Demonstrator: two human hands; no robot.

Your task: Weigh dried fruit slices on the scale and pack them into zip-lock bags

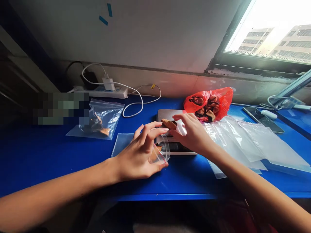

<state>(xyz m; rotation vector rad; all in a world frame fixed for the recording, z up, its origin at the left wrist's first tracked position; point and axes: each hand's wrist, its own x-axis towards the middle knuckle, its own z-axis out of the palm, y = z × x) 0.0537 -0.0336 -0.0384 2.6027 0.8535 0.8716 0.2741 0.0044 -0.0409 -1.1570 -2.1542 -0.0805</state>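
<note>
My left hand [138, 152] grips a clear zip bag [166, 150] by its mouth, thumb below and fingers above, holding it spread. An orange-brown dried piece shows inside it. Between the thumb and fingers of my right hand [190, 131] is a curled dried brown piece [169, 124], perhaps dried peel, just above the bag's mouth. Behind and beneath both hands sits a kitchen scale [167, 114] with a steel top; its dark display is partly covered. Beyond my right hand, a red plastic bag [222, 100] lies open, full of similar dried pieces.
A filled zip bag [109, 116] lies at left. Several flat zip bags [252, 145] overlap at right, near a phone [263, 119] and a white earbud case [269, 114]. A power strip [119, 92] with a looping white cable [132, 115] runs along the wall. The blue table [170, 187] ends in front.
</note>
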